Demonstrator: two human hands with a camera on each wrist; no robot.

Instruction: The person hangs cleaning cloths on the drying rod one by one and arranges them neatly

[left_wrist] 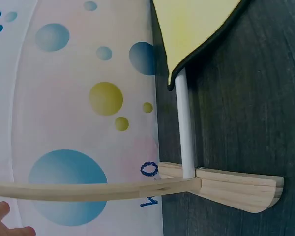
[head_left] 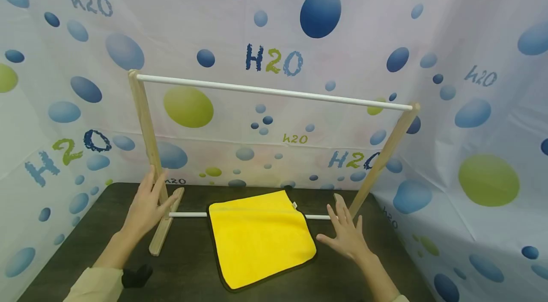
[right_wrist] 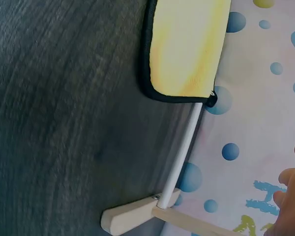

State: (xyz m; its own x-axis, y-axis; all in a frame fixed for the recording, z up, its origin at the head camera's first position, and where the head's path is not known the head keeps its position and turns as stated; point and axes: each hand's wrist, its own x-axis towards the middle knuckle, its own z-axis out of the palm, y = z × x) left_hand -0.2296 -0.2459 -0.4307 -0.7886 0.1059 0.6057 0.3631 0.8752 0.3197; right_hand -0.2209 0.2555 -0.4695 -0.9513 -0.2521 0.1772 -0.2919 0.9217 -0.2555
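Note:
A yellow cloth (head_left: 261, 240) with dark edging hangs over the low white rod (head_left: 188, 214) of a wooden rack, its front part spread on the dark table. My left hand (head_left: 143, 207) is at the left post (head_left: 147, 126), fingers extended; in the left wrist view only fingertips (left_wrist: 0, 209) show, either side of that post. Beside the lower part of the right post (head_left: 385, 150), my right hand (head_left: 346, 233) is held with fingers spread. Nothing is gripped in the right hand, whose fingers (right_wrist: 287, 177) appear at the edge of the right wrist view.
The rack's upper white rod (head_left: 274, 91) joins both post tops. Wooden feet (head_left: 160, 235) support the posts on the dark table (head_left: 184, 268). A curtain (head_left: 274, 21) printed with bubbles and H2O lettering encloses the back and sides.

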